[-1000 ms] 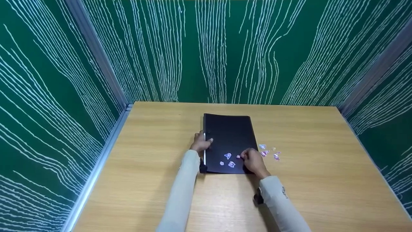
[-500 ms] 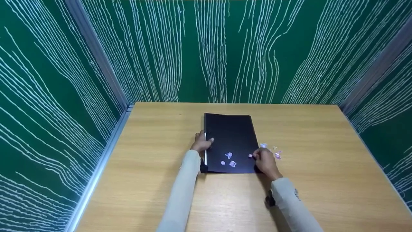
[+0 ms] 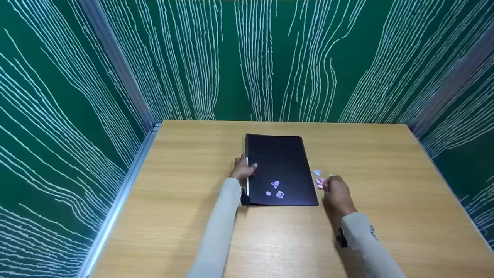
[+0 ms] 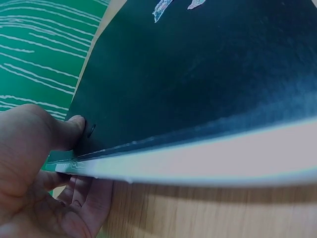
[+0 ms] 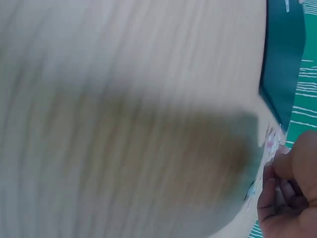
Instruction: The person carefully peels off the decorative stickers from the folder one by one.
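Note:
A black folder (image 3: pixel 276 166) with a white spine strip (image 4: pixel 208 156) lies on the table. My left hand (image 3: pixel 242 169) grips its left edge, thumb (image 4: pixel 69 131) on the cover and fingers underneath. Three small pinkish-purple paper scraps rest on the cover's lower part, one of them a torn scrap (image 3: pixel 280 194). Just off the folder's right edge, my right hand (image 3: pixel 339 195) pinches a small pink scrap between thumb and fingertips; the fingers mostly hide it. By those fingertips lie a pink scrap (image 3: pixel 319 182) and a pale bluish scrap (image 3: pixel 317 172) on the table.
The wooden table (image 3: pixel 193 162) extends around the folder on all sides. Green panels with white wavy lines (image 3: pixel 254 58) enclose its back and sides, joined by grey metal posts (image 3: pixel 123 69). A dark strapped device (image 3: pixel 342 237) sits at my right wrist.
My right hand has moved right with the small pink scrap, from over the folder to the scraps beside it. My left hand keeps its hold on the folder's edge.

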Demonstrator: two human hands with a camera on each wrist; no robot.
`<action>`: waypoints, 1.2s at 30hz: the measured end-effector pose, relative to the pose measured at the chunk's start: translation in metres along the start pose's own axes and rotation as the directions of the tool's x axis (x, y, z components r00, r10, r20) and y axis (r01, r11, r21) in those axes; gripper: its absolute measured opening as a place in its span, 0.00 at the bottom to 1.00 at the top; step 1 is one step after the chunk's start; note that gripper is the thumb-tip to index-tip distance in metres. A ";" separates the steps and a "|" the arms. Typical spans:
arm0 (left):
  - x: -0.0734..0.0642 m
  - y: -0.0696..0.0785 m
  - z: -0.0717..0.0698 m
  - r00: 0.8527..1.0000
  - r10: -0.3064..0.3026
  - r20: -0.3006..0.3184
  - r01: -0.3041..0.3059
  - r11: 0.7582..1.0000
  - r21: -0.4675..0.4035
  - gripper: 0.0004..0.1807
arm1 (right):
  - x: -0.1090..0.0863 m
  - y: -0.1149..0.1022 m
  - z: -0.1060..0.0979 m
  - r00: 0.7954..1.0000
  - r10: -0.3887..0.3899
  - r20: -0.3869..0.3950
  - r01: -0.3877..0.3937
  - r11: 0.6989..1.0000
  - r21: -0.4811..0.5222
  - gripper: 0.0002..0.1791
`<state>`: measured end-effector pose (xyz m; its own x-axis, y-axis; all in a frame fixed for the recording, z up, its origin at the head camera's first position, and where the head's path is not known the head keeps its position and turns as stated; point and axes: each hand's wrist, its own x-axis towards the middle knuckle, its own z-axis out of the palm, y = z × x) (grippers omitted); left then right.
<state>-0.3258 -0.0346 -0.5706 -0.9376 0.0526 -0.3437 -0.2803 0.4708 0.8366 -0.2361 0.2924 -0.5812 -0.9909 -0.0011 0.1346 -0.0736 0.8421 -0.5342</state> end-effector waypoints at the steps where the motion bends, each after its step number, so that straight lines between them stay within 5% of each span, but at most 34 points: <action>1: 0.000 0.000 -0.001 1.000 -0.002 0.002 0.002 1.000 0.000 0.41 | 0.000 0.001 -0.001 1.000 0.005 0.018 -0.005 1.000 -0.019 0.06; 12: -0.001 0.005 -0.004 0.999 -0.038 0.026 0.039 0.997 -0.071 0.41 | 0.002 0.003 -0.006 0.996 -0.023 0.087 0.034 0.992 -0.122 0.03; 18: -0.001 0.002 -0.005 1.000 0.024 -0.001 -0.024 1.000 0.008 0.40 | 0.004 0.002 -0.008 0.994 -0.097 0.044 0.101 0.988 -0.116 0.06; 36: 0.002 0.000 -0.002 1.000 -0.001 -0.004 0.001 0.999 -0.038 0.37 | 0.006 -0.011 -0.001 0.999 -0.003 0.054 0.007 0.997 -0.074 0.12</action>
<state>-0.3276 -0.0368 -0.5706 -0.9383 0.0483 -0.3425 -0.2884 0.4374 0.8518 -0.2416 0.2841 -0.5734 -0.9953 -0.0326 0.0907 -0.0716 0.8797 -0.4701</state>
